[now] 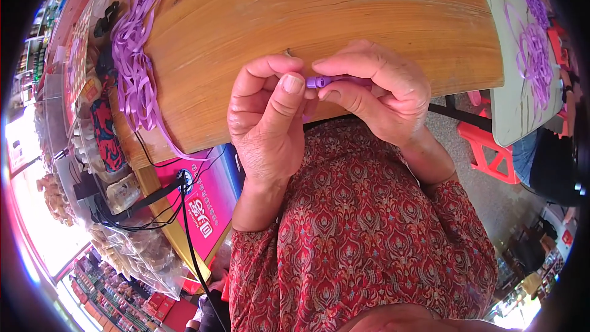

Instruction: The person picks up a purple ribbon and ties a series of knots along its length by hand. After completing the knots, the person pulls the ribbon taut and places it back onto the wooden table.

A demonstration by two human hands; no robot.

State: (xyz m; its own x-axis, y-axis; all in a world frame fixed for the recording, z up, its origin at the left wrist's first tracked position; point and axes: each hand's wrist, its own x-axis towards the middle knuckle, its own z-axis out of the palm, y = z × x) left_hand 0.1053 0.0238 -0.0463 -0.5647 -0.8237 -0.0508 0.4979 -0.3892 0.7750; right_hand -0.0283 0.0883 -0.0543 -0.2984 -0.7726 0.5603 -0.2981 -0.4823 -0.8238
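Observation:
Close above the near edge of a wooden table [344, 12], both hands meet at a small folded piece of purple ribbon [317, 82]. My left hand [264, 123] pinches its left end between thumb and index finger. On the other end, the thumb and index finger of my right hand [387, 92] close over the ribbon, and a purple strand runs into that palm. The fingers hide part of the folded piece. A loose heap of purple ribbon [134, 55] lies along the table's left side, one strand trailing over the near edge.
At right stands a pale marbled table [507, 55] bearing more purple ribbon [533, 55]. A red plastic stool [488, 154] is below it, near a person's jeans [524, 154]. Black cables [178, 193] cross a pink box [200, 200] at lower left, beside clear plastic bags [144, 258].

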